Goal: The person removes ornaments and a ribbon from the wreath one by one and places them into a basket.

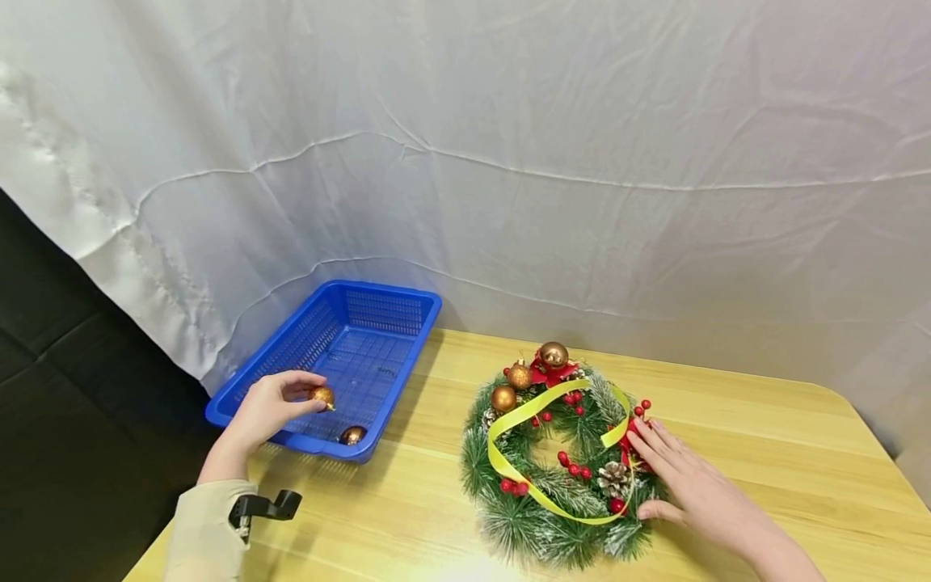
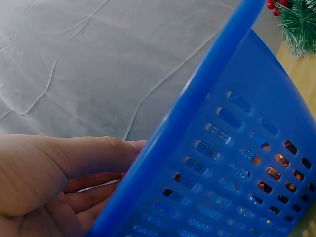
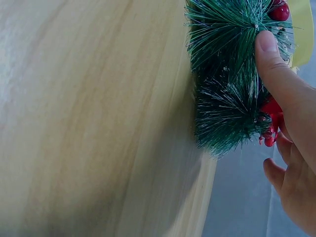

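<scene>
Ball (image 1: 322, 396) pinched in left hand (image 1: 271, 408) over basket (image 1: 291, 346) (another beneath); right hand (image 1: 684, 477) flat, fingers straight, steadying wreath (image 1: 556, 465).

A light wooden table (image 1: 764, 453) with a rounded far corner stands against a white cloth backdrop. On its left end sits a blue plastic basket (image 1: 378, 311) with slotted walls, jutting a little over the edge. Right of the middle a green wreath (image 1: 509, 525) lies flat on the wood, well apart from the basket.
</scene>
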